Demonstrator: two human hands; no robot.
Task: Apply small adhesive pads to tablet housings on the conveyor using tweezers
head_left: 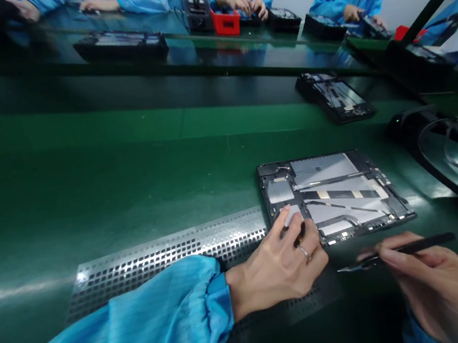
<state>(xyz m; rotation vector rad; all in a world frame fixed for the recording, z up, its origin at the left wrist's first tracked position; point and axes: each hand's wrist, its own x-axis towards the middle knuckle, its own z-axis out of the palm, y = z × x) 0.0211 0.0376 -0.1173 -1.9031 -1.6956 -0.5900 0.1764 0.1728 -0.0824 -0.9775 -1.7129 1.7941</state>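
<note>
An opened tablet [334, 193] lies flat on the green bench with its silver shields and flat cables showing. My left hand [280, 263] rests at the tablet's near left corner, fingers curled, thumb and fingertips pinching a small pale piece against the frame. My right hand [427, 280] hovers just in front of the tablet's near edge, closed around black tweezers [394, 253] that point left toward my left hand.
A perforated metal strip [159, 255] runs under my left forearm. Another open device [335, 97] sits on the belt behind. A dark lamp or magnifier ring [452, 151] stands at right. Across the bench, people in blue coats work beside a red bin [227, 22].
</note>
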